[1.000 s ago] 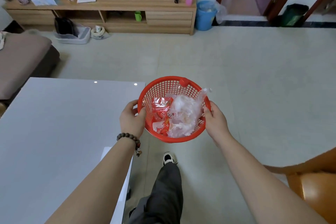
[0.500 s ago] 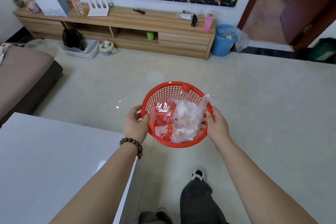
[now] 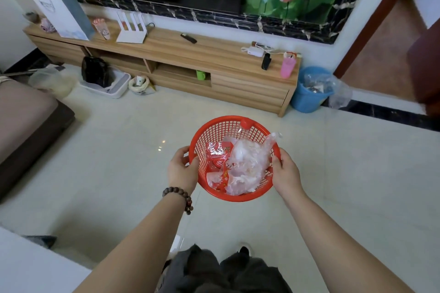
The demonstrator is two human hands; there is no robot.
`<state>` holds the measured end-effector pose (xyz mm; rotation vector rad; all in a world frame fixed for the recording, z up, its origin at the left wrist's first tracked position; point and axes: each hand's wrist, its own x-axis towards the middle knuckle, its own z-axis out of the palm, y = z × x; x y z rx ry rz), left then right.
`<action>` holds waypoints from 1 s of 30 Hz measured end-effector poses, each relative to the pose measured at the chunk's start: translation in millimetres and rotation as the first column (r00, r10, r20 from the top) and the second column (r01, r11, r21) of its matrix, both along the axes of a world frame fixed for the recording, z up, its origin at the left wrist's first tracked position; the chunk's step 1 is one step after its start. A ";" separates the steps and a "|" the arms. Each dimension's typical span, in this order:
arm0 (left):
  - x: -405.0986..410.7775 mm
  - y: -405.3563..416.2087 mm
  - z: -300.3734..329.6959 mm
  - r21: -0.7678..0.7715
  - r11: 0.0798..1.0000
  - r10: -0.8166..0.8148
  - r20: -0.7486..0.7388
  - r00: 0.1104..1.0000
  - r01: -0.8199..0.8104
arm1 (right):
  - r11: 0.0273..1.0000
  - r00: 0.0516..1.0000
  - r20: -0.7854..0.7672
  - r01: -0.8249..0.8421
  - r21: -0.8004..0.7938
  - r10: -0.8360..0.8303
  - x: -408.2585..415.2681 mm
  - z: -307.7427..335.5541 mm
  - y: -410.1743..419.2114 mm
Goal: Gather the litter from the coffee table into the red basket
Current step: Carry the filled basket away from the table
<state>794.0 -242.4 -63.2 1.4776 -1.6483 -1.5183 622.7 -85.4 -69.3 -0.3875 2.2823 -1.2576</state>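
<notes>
Basket: round red plastic mesh basket [image 3: 215, 129], held in the air over the pale tiled floor [image 3: 345, 173], between both hands. Left hand [image 3: 182, 170] fingers curl around the left rim, thumb inside; right hand [image 3: 287, 171] fingers clamp the right rim. Inside: crumpled clear plastic bag [image 3: 247, 162] with one end poking over the right rim, red printed snack wrappers [image 3: 217, 157] beside it on the left. White coffee table surface [image 3: 28, 266] corner sits lower left, well apart from the basket.
</notes>
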 end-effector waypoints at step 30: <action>-416.1 -461.4 -287.0 0.564 0.825 -0.099 0.098 0.990 0.027 | 0.924 0.935 0.355 -0.131 0.358 -0.005 -397.5 -255.1 -461.7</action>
